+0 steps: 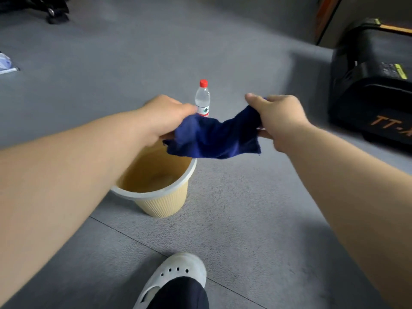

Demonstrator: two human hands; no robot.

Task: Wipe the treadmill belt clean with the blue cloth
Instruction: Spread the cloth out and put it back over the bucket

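Your floor [245, 208] is grey carpet tile, fine nubby texture, thin seams running diagonally past the bucket. Far right of the bucket sits the treadmill [374, 85] — black, bulky, rounded hard plastic shell with orange lettering and yellow-green stickers; its belt isn't clearly visible. The bucket [156, 188] itself is a cream, ribbed, tapering plastic tub with a smooth pale grey rolled rim; its inside is yellowish, and you can't tell from here if it holds water.

Above the bucket's far rim you hold the blue cloth [214, 137] stretched between both hands — dark navy, soft and fuzzy, sagging in the middle, with a frayed lower edge. Your left hand [165, 117] is closed around the cloth's left end, directly over the bucket. Your right hand [276, 119] pinches the cloth's right end, thumb on top, fingers curled under, off to the bucket's right.

Below the bucket: your white perforated rubber clog [180, 270], smooth and rounded, with a dark trouser leg [180, 295] over it. Behind the bucket stands a clear plastic bottle [202, 101], upright, red cap, red-and-green label, partly hidden by the cloth.
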